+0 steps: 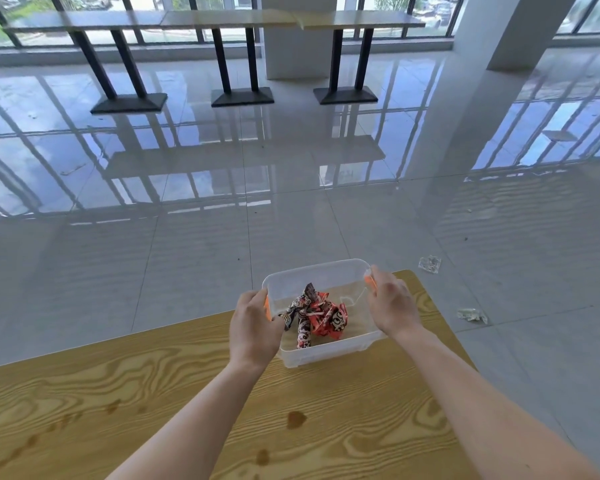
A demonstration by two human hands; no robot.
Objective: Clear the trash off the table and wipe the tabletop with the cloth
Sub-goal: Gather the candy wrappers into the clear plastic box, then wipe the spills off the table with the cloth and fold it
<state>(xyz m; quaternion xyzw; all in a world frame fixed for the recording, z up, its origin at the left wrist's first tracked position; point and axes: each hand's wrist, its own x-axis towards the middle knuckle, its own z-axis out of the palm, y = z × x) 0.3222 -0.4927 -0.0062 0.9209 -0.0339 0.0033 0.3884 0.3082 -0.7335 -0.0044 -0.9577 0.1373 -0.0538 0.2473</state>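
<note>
Wood-grain laminate table, light yellow-brown: runs from below both forearms out to a rounded far corner just beyond the right hand; several dark brown spill marks lie on it nearer the body than either hand, so wiping is judged not yet done, and no cloth is in view. Clear rectangular plastic bin with orange side clips: held between the two hands, near that far corner; whether its base rests on the table or is just lifted cannot be told. Left hand: closed round the bin's left wall, thumb over the rim at the orange clip. Right hand: closed over the bin's right rim and clip, fingers curled down its outer side. Crumpled red, black and white snack wrappers: loose in the bin's bottom, between the hands. Two small clear wrapper scraps on the grey tiled floor, beyond and right of the right hand. Risks, as judged: a clip giving way under the grip and dropping one side; tilting the open bin and spilling the light wrappers; sliding it past the near table edge; dragging forearms through the spills.
</note>
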